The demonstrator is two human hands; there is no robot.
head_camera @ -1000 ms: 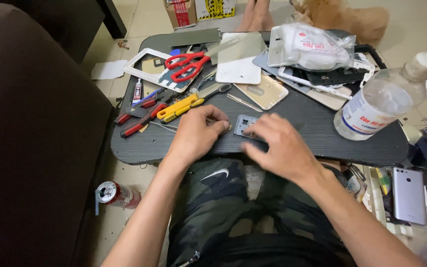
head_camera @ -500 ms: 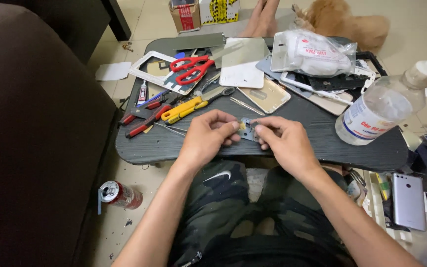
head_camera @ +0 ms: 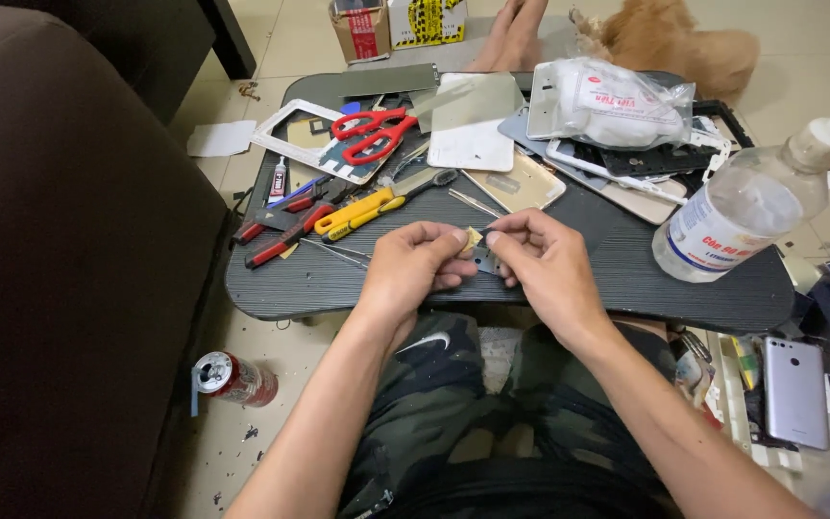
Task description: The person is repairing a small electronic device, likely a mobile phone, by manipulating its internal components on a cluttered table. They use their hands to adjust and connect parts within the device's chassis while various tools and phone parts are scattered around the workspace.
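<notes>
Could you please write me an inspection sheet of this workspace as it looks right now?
Surface: dark lap table, crowded at the back, bare at the front.
Job's things: small metal part with a yellowish tab, pinched between both hands above the front edge.
Clutter: red scissors, yellow screwdriver, red pliers, phone panels, plastic bag, clear bottle.
Grippers: left hand and right hand both grip the part.
Cables: nothing seen.
Surroundings: drink can on the tiled floor, silver phone, dark sofa, furry animal.
</notes>
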